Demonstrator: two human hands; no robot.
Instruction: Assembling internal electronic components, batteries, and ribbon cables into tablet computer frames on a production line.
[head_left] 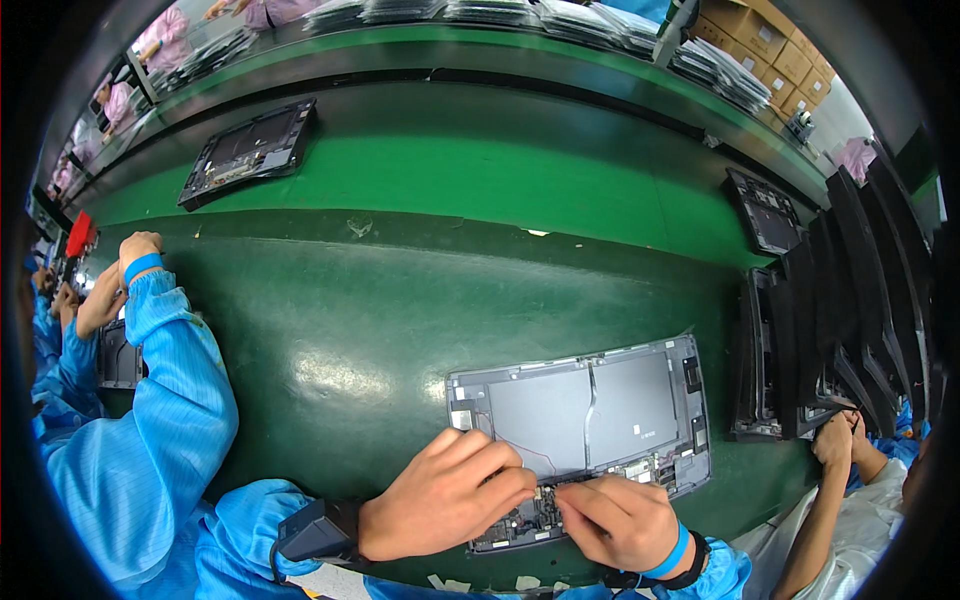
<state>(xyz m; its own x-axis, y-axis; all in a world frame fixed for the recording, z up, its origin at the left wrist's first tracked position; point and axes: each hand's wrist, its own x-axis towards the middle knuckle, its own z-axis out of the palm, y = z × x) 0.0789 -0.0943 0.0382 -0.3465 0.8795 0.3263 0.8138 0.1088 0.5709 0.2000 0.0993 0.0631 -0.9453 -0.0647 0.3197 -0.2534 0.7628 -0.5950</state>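
Observation:
In front of me lies an opened tablet-like device (535, 405), with flat grey battery panels, a thin red wire and a dark circuit board (545, 508) along its near edge. My left hand (445, 495) comes over this board from the left, its fingers curled and fingertips down on the parts. From the right, my right hand (625, 520) pinches thumb and fingers together at the same spot. Whatever is between the fingertips of either hand is too small or hidden. A black boxy device (315, 530) sits on my left wrist, and a blue band (675, 555) circles my right.
Beside me on the left, a co-worker's blue sleeve (180, 350) reaches over the green bench (330, 310). Black trays (840, 300) stand upright at right, near another person's hands (835, 440). Further opened devices lie at far left (250, 150) and far right (765, 212).

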